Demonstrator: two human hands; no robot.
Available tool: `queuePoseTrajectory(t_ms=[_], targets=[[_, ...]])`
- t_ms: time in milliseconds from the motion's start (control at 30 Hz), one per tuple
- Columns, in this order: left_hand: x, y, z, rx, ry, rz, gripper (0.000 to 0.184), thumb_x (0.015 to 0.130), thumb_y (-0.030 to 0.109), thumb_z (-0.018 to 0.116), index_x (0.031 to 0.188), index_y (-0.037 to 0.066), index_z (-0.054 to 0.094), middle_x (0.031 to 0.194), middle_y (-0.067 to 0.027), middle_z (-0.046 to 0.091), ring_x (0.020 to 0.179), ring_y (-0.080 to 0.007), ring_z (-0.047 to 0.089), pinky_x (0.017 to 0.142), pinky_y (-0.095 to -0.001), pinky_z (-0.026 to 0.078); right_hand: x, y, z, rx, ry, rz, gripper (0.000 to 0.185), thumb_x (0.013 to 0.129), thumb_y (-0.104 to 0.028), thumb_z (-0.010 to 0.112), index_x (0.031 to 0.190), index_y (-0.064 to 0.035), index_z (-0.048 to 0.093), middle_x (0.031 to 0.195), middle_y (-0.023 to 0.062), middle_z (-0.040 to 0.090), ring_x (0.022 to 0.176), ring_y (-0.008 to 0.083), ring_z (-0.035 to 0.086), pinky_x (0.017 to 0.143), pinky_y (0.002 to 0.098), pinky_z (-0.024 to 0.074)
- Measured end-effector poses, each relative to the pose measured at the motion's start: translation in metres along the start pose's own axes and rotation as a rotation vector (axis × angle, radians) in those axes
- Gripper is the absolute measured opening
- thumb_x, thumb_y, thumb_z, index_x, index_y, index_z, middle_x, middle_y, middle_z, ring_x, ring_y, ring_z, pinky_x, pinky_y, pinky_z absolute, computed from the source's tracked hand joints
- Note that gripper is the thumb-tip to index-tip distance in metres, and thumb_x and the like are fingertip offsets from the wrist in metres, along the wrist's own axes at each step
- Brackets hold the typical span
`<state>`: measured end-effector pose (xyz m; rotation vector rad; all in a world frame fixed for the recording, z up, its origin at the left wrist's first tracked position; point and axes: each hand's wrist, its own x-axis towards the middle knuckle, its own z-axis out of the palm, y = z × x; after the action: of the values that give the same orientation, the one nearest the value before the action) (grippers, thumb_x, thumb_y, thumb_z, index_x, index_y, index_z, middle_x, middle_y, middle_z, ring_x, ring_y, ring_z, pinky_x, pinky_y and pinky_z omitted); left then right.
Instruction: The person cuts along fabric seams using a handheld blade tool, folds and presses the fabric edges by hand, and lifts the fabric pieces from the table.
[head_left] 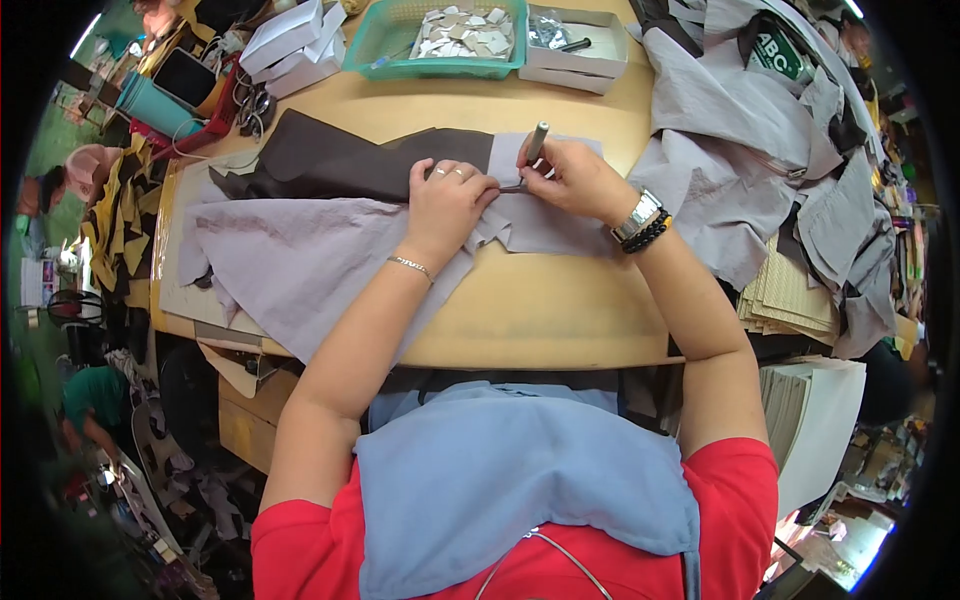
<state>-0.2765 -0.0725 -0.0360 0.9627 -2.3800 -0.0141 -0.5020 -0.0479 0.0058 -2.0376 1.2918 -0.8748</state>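
In my right hand (572, 180) is a slim grey-green pen (538, 143), tilted up, its lower end at the seam between dark and light cloth. My left hand (450, 200) lies just left of it, fingers curled, with thumb and forefinger closed at the edge of the light grey cloth (330, 250). A dark grey-brown cloth piece (350, 155) stretches behind the left hand. Under and beyond the right hand lies a further light grey part (550, 225). Whatever sits between the left fingertips is mostly hidden.
At the back of the wooden table (560, 310) stand a teal basket (370, 40) of small white pieces and a white box (570, 75) with a dark marker. Grey garments (720, 130) pile up on the right. White cartons (290, 50) and a red bin (215, 125) are at left.
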Motion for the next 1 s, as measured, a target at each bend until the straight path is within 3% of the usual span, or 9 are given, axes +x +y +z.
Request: queuePoseTrajectory(t_ms=[233,433,533,733,767,867,900,1000], targets=[[-0.003,-0.002,0.005,0.013,0.014,-0.007,0.008,0.086,0.031,0.072,0.088,0.023,0.072,0.091,0.0073,0.067,0.097,-0.0149,0.062,0.103,-0.0507,0.035,-0.017,0.015,-0.023,0.034,-0.025,0.096,0.010,0.092,-0.008,0.063,0.098,-0.0020,0.060,0.083,0.0065,0.068,0.072,0.0151,0.068,0.067,0.0286,0.0544],[-0.002,-0.001,0.002,0.028,0.006,-0.003,0.008,0.086,0.028,0.073,0.090,0.021,0.073,0.090,0.0077,0.067,0.096,-0.0147,0.062,0.103,-0.0479,0.035,-0.037,0.018,-0.043,-0.016,-0.016,0.153,0.011,0.092,-0.009,0.064,0.098,-0.0016,0.059,0.083,0.0053,0.068,0.074,0.0138,0.067,0.069,0.0282,0.0542],[-0.001,0.001,-0.001,0.027,0.021,0.009,0.008,0.087,0.027,0.072,0.089,0.019,0.071,0.089,0.0069,0.067,0.096,-0.0151,0.062,0.103,-0.0483,0.035,-0.045,0.023,-0.048,0.102,-0.007,0.242,0.012,0.094,-0.010,0.063,0.100,-0.0011,0.059,0.082,0.0037,0.067,0.077,0.0123,0.068,0.070,0.0278,0.0545],[-0.020,0.009,-0.042,-0.050,-0.215,0.124,0.006,0.087,0.022,0.072,0.088,0.017,0.069,0.087,0.0025,0.067,0.089,-0.0185,0.062,0.103,-0.0494,0.036,-0.068,-0.012,-0.038,0.263,0.142,0.256,0.007,0.097,-0.007,0.061,0.101,-0.0018,0.058,0.095,0.0037,0.067,0.085,0.0122,0.069,0.076,0.0264,0.0546],[-0.023,0.013,-0.053,-0.112,-0.278,0.120,0.007,0.086,0.020,0.073,0.089,0.015,0.069,0.086,0.0007,0.067,0.086,-0.0202,0.062,0.101,-0.0458,0.038,-0.076,-0.016,-0.030,0.352,0.169,0.237,0.005,0.098,-0.006,0.061,0.102,-0.0032,0.059,0.101,0.0042,0.067,0.087,0.0126,0.069,0.077,0.0245,0.0542],[-0.022,0.018,-0.071,-0.355,-0.485,-0.069,0.007,0.086,0.019,0.072,0.091,0.014,0.070,0.087,-0.0014,0.067,0.087,-0.0217,0.063,0.098,-0.0398,0.041,-0.088,-0.042,0.000,0.560,0.261,0.281,0.009,0.096,-0.007,0.064,0.102,-0.0011,0.061,0.094,0.0050,0.068,0.086,0.0121,0.070,0.072,0.0257,0.0550],[-0.016,0.015,-0.070,-0.337,-0.490,-0.023,0.012,0.086,0.019,0.072,0.094,0.010,0.071,0.089,-0.0059,0.068,0.087,-0.0245,0.064,0.088,-0.0351,0.046,-0.089,-0.047,0.010,0.598,0.241,0.297,0.008,0.096,-0.006,0.064,0.102,-0.0013,0.061,0.096,0.0045,0.066,0.088,0.0117,0.070,0.070,0.0251,0.0546],[0.005,0.009,-0.065,-0.473,-0.657,-0.077,0.017,0.087,0.019,0.072,0.096,0.005,0.071,0.089,-0.0109,0.070,0.085,-0.0281,0.066,0.078,-0.0354,0.050,-0.086,-0.045,0.034,0.509,0.226,0.232,0.008,0.097,-0.007,0.065,0.102,-0.0015,0.061,0.095,0.0034,0.066,0.087,0.0107,0.069,0.069,0.0254,0.0545]])
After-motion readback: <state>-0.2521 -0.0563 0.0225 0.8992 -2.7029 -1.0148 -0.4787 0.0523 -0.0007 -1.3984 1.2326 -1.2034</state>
